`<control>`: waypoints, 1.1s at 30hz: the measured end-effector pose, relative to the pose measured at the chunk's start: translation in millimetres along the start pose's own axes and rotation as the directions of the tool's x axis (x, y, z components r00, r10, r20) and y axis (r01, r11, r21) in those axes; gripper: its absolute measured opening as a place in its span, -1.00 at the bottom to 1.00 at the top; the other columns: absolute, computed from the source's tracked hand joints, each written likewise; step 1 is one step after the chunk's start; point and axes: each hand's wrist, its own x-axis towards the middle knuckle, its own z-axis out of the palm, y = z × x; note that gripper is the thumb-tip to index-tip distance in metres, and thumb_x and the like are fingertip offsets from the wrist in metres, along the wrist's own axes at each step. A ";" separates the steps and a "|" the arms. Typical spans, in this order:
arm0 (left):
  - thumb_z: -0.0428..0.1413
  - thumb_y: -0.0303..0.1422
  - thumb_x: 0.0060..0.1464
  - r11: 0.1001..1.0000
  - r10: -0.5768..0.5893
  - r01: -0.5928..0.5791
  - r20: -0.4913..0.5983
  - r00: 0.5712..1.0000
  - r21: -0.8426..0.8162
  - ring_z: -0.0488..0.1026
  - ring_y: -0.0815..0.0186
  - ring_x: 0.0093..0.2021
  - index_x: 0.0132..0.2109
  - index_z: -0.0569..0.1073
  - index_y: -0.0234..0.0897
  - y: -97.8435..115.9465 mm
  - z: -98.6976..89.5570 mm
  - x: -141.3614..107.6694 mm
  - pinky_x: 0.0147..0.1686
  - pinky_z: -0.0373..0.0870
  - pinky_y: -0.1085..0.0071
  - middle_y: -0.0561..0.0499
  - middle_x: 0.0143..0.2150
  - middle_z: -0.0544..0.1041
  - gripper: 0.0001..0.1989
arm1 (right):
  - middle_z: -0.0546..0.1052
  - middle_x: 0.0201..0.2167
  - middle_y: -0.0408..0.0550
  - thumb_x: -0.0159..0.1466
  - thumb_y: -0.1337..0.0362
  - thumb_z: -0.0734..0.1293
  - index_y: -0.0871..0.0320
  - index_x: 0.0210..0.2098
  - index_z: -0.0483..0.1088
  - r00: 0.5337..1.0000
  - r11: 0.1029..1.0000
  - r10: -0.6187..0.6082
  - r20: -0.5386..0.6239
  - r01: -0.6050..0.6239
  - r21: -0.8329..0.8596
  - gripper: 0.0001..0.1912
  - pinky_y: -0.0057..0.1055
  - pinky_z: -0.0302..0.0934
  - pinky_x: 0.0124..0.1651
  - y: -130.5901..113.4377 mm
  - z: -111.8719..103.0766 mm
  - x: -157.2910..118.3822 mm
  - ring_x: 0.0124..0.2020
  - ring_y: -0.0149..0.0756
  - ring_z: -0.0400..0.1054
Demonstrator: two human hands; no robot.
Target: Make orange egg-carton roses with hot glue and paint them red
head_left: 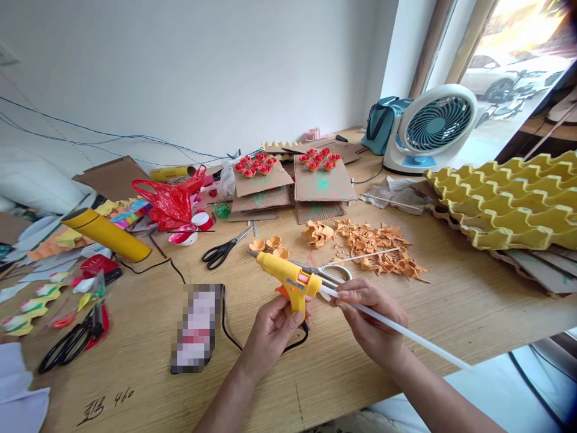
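My left hand is closed around the handle of a yellow glue gun, whose nozzle points up and to the left. Between the fingers and thumb of my right hand is a long white glue stick. One end of the stick meets the back of the gun; the other reaches out to the lower right. Just behind the gun lie scissors with pale handles, partly covered by it. Several small orange cups sit beyond the nozzle, next to a larger orange carton piece.
Orange scraps are heaped behind my right hand. Cardboard squares carry red flowers at the back. Yellow egg trays are stacked at right, near a fan. Black scissors and a blurred-out phone-shaped object lie leftward.
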 end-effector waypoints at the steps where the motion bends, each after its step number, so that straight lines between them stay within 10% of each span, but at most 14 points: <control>1: 0.22 -0.13 0.25 1.000 0.000 0.000 -0.002 1.000 -0.003 0.51 0.24 -0.25 -0.06 0.55 -0.38 0.0 0.2 -0.1 -0.21 0.53 0.33 -0.09 -0.25 0.55 -0.65 | 0.65 -0.30 -0.03 0.31 0.47 0.41 0.00 -0.11 0.56 1.000 1.000 -0.018 0.005 0.018 -0.013 -0.75 -0.30 0.48 -0.30 -0.2 -0.6 0.0 -0.31 -0.21 0.57; 13: 0.23 -0.07 0.23 0.999 -0.003 0.005 -0.037 0.999 0.049 0.52 0.22 -0.23 -0.04 0.55 -0.38 -0.6 2.9 0.3 -0.18 0.53 0.30 -0.12 -0.25 0.55 -0.59 | 0.62 -0.40 -0.07 0.30 0.26 0.50 0.07 -0.25 0.54 0.943 0.915 0.320 -0.086 -0.285 0.287 -0.93 -0.36 0.44 -0.44 0.9 9.2 -5.8 -0.49 -0.27 0.54; 24: 0.29 -0.07 0.16 0.970 -0.108 0.111 0.029 0.994 -0.214 0.47 0.29 -0.26 -0.07 0.55 -0.30 -7.4 16.3 -2.7 -0.23 0.59 0.32 -0.05 -0.25 0.51 -0.62 | 0.52 -0.21 -0.07 0.27 0.09 0.52 0.02 -0.10 0.47 0.954 0.920 0.297 -0.034 -0.276 0.280 -0.71 -0.34 0.40 -0.16 -0.1 15.3 4.4 -0.21 -0.25 0.43; 26: 0.29 -0.08 0.16 0.954 -0.106 0.114 0.045 0.993 -0.279 0.46 0.30 -0.26 -0.08 0.56 -0.28 -10.6 19.5 -3.5 -0.23 0.60 0.33 -0.04 -0.25 0.50 -0.64 | 0.51 -0.11 -0.02 0.28 -0.07 0.47 0.02 0.00 0.46 0.909 0.869 0.394 0.138 -0.417 0.267 -0.58 -0.34 0.41 -0.18 -3.8 15.9 8.0 -0.21 -0.24 0.42; 30: 0.30 -0.08 0.15 0.934 -0.129 0.159 0.112 0.985 -0.321 0.48 0.32 -0.29 -0.08 0.58 -0.28 -16.0 27.0 -4.7 -0.26 0.57 0.37 -0.03 -0.28 0.51 -0.63 | 0.52 -0.11 0.02 0.39 -0.22 0.24 0.07 0.12 0.46 0.639 0.672 0.495 0.588 -0.711 0.207 -0.43 -0.45 0.26 -0.52 -7.5 15.8 5.3 -0.46 -0.37 0.28; 33: 0.28 0.02 0.14 0.957 -0.144 0.183 0.184 0.972 -0.223 0.52 0.29 -0.29 -0.10 0.59 -0.31 -11.8 25.1 -4.6 -0.24 0.56 0.34 -0.06 -0.28 0.56 -0.55 | 0.52 0.00 0.04 0.40 -0.20 0.25 0.07 0.18 0.44 0.591 0.618 0.504 0.630 -0.756 0.216 -0.41 -0.48 0.22 -0.53 -2.3 15.0 -2.7 -0.40 -0.36 0.31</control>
